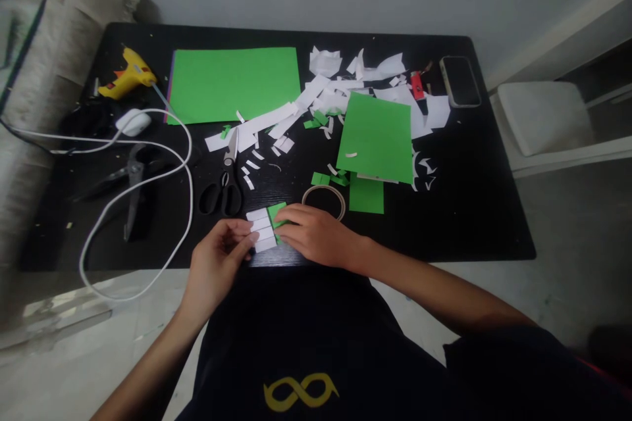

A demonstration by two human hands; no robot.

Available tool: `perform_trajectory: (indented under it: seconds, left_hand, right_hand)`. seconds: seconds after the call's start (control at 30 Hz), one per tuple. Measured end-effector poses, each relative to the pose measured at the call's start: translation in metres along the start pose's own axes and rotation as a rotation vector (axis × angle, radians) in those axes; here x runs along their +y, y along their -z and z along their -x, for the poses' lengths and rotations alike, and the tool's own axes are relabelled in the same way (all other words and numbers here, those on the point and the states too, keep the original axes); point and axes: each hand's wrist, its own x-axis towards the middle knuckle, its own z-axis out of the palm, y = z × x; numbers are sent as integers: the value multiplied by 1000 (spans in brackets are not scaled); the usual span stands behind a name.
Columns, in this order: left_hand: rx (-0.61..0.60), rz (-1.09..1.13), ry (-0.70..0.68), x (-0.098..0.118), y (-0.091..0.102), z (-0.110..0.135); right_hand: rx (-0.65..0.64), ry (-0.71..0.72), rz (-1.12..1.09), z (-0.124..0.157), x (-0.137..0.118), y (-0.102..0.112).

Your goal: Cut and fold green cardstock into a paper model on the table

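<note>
At the black table's (pixel 469 223) near edge lies a small woven piece of white strips and green paper (pixel 265 226). My left hand (pixel 220 263) pinches the left ends of the white strips, fingers closed on them. My right hand (pixel 316 233) rests on the green part from the right, fingers pressed flat onto it. A roll of tape (pixel 324 193) lies just behind my right hand. Black-handled scissors (pixel 224 187) lie behind my left hand.
Two green sheets (pixel 232 82) (pixel 378 138) and several white paper scraps (pixel 340 89) cover the table's middle. A yellow glue gun (pixel 128 74), white cable (pixel 148 197) and pliers (pixel 132 177) lie left. A phone (pixel 460 81) and red cutter (pixel 417 85) sit far right.
</note>
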Motion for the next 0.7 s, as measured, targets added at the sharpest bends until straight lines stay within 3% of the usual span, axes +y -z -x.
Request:
perform_trajectory:
  seconds: [0.7]
  left_hand:
    - [61, -166, -47, -3, -3, 3]
  right_hand:
    - [-2, 12, 26, 1, 0, -2]
